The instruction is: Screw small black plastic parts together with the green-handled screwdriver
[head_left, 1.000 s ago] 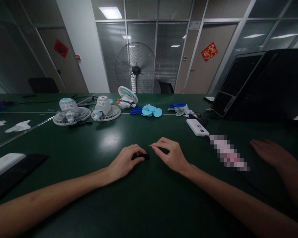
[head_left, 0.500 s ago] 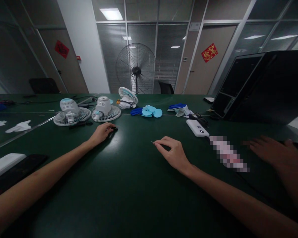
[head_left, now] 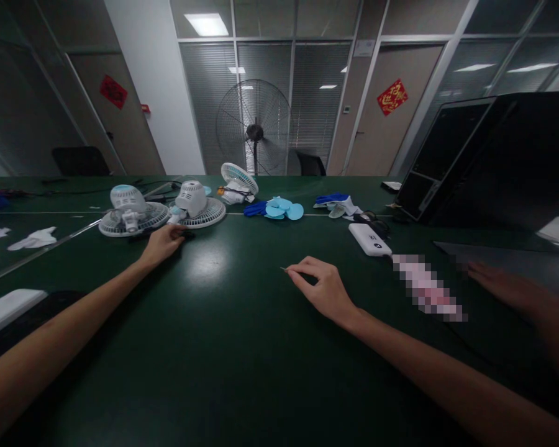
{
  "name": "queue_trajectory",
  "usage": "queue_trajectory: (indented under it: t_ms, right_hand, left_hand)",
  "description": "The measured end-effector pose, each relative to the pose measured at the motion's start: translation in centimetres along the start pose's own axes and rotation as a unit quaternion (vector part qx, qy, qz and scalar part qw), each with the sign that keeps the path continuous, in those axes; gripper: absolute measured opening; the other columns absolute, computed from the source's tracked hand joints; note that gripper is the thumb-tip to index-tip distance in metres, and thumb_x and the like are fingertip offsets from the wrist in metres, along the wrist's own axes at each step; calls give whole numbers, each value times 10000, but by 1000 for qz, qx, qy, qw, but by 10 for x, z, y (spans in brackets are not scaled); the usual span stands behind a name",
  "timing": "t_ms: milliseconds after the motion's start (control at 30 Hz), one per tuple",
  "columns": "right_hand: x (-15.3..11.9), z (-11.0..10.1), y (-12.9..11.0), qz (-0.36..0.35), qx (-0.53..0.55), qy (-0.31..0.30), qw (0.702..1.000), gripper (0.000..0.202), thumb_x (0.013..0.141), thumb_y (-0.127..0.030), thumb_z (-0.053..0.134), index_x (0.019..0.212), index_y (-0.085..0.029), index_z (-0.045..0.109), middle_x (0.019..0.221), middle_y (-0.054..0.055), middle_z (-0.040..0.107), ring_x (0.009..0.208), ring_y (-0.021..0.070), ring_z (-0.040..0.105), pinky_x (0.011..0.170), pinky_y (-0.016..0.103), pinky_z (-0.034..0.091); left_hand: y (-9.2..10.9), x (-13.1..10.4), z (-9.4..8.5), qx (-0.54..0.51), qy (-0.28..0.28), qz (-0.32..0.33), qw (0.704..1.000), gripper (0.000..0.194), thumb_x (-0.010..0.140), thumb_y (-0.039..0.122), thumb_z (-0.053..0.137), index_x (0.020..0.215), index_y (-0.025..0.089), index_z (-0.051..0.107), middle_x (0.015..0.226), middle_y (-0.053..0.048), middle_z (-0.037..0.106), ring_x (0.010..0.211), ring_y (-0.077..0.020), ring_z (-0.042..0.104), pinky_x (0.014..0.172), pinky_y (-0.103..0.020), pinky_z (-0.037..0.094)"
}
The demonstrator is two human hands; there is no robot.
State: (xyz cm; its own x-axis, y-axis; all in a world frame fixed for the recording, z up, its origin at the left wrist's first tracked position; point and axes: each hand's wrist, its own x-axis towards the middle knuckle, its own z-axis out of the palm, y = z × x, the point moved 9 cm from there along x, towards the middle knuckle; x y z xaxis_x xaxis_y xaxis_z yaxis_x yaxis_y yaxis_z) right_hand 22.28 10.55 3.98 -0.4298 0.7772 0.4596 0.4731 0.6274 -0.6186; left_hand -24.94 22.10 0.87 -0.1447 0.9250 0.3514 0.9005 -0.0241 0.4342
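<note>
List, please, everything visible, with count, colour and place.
thin piece: 1, greyish, centre
dark items: 2, black, left of centre
small fans: 3, white, far left-centre
blades: count unclear, light blue, far centre
gloves: count unclear, blue-white, far centre
pack: 1, white, right of centre
scraps: 2, white, left
box: 1, white, near left
case: 1, black, right
big fan: 1, dark, background
chairs: 2, black, background
door signs: 2, red, background
table: 1, green, foreground
co-worker's hand: 1, blurred, right
left grip: 1, bare, at dark items
right grip: 1, bare, pinching thin piece
</note>
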Motion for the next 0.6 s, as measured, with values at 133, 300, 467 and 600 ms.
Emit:
queue_trajectory:
  t_ms: [133,300,467,600]
  right_hand:
    - [-1,0,1,0,4,0,1000,211,1045,-303,623,1147,-223,790,1038,62,757,896,210,711,751,356,596]
    - [-1,1,2,3,8,-5,1000,223,1050,-318,615,1154,-219,785,1044,64,752,894,208,707,709,337,595]
    - [-1,1,0,-2,13,-8,1000,223,1053,-309,611,1162,-211,779,1062,66,746,911,203,702,735,338,605]
    - [-2,2,2,7,17,-14,1000,227,1052,-308,609,1169,-207,775,1072,72,744,919,207,701,719,335,608]
  left_hand:
    - [-7,1,-7,64,-14,-6,998,362,816,405,661,1028,140,787,1038,-136,786,938,-319,728,881,-382,564]
    - [10,-8,-8,167,-20,69,983,309,927,334,537,972,141,775,1095,-162,747,968,-317,708,864,-379,540]
    - [4,-6,-8,166,-10,50,985,327,951,337,564,1071,96,749,1102,-161,755,952,-287,700,857,-341,526]
    - [-12,4,-9,136,-49,23,989,321,922,290,640,1117,60,748,1018,-111,786,887,-244,697,843,-307,520]
